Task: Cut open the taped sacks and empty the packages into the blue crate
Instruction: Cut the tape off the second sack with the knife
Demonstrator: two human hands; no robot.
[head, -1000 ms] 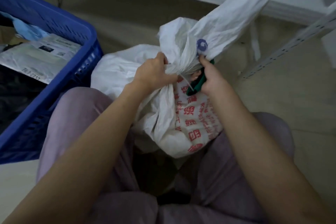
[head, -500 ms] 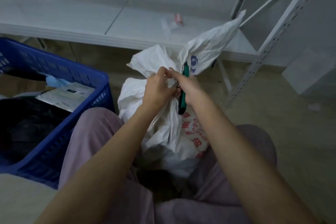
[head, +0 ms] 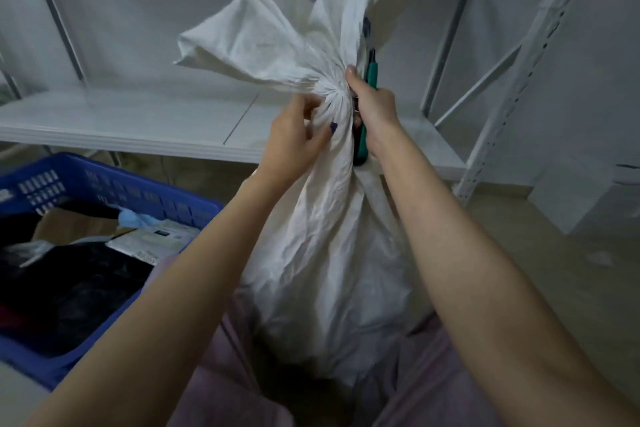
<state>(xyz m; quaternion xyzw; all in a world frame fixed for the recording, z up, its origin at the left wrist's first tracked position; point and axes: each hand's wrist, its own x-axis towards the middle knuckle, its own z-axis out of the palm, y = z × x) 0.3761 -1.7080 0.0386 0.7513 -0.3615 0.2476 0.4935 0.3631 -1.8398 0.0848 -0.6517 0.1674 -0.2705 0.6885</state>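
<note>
A white woven sack [head: 332,253] stands upright between my knees, its neck bunched tight and its loose top flaring upward. My left hand [head: 294,142] pinches the gathered neck from the left. My right hand [head: 375,114] presses the neck from the right and holds a green utility knife [head: 367,94] upright against the sack, its tip pointing up. The blue crate [head: 104,184] sits at the lower left with several packages inside, among them a white mailer [head: 152,239] and dark bags.
A low white shelf board [head: 138,128] runs behind the sack. White perforated rack uprights [head: 512,107] stand at the right. A pale box [head: 581,194] sits on the floor at the right. My legs in mauve trousers [head: 228,392] flank the sack.
The sack has been pulled up from slumped to upright, and both hands rose with its neck. The view tilted up toward the shelving. The knife stays in my right hand.
</note>
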